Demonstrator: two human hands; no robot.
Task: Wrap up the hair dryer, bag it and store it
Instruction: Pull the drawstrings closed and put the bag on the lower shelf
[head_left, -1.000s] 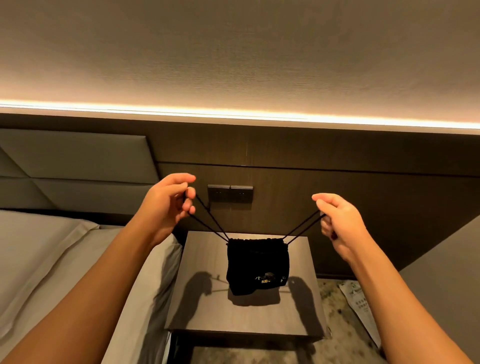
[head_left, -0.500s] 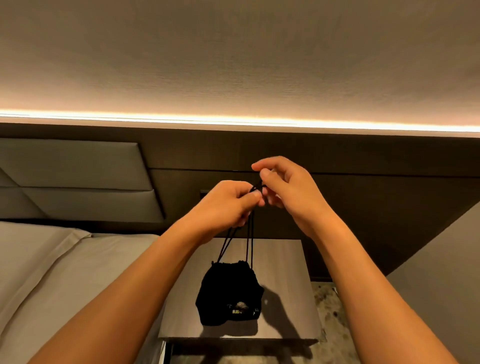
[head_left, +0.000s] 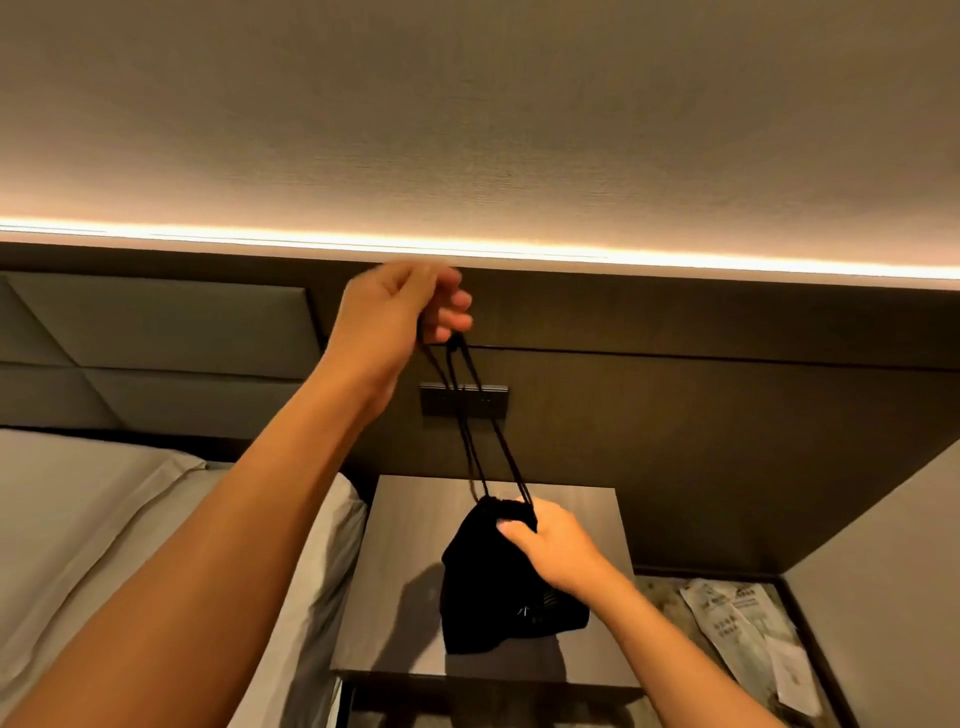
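Bag: black cloth drawstring pouch, bulging, neck gathered; it hangs just over the bedside table, whether touching cannot be told. The dryer, presumably inside, is not visible. Long axis roughly vertical, along the cords.
Cords: taut, running up and left from the neck.
Left hand: high, clenched on the cord ends.
Right hand: low, the nearer hand, pinching the neck.
Judgement: bagging looks nearly done; storing remains.
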